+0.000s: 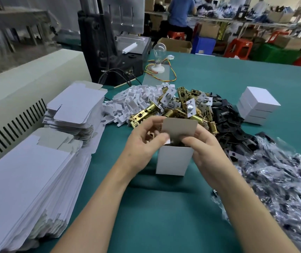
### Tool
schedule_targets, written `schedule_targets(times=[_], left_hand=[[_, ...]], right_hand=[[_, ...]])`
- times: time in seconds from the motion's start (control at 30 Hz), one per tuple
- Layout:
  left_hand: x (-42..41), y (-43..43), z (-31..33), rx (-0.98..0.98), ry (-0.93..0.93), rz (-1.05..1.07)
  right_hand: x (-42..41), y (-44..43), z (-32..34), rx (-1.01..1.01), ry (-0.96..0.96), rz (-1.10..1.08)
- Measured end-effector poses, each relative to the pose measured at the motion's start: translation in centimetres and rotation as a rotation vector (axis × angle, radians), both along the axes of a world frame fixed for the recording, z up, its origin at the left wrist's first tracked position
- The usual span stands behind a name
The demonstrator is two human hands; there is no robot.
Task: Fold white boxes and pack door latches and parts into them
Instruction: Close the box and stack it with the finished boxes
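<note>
Small white cardboard box is standing upright on the teal table mat, just in front of the heap of brass door latches, with its grey lid flap sticking up. Left hand is pinching the box's left top flap. Right hand is gripping the right top edge, fingers curled.

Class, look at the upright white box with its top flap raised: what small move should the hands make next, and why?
Probably fold the top flap down over the opening and tuck it in: the white box stands upright with its mouth uncovered, and the left hand and right hand both hold it at the rim.
</note>
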State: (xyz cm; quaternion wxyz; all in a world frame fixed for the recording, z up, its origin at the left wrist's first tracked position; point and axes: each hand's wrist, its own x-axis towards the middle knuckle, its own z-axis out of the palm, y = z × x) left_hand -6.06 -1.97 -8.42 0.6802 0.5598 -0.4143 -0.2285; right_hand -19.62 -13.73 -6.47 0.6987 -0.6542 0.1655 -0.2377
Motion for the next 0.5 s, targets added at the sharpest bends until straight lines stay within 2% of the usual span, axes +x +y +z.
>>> schedule_targets(times=[0.3,0.5], left_hand=[[0.2,-0.1,-0.3,-0.057,-0.033,-0.045],[-0.1,0.1,-0.1,-0.094,0.032,-0.107]], right_hand=[[-1.3,-1.0,-0.9,0.185,-0.195,0.093],[-0.9,-0.8,-0.9,0.131,-0.200,0.038]])
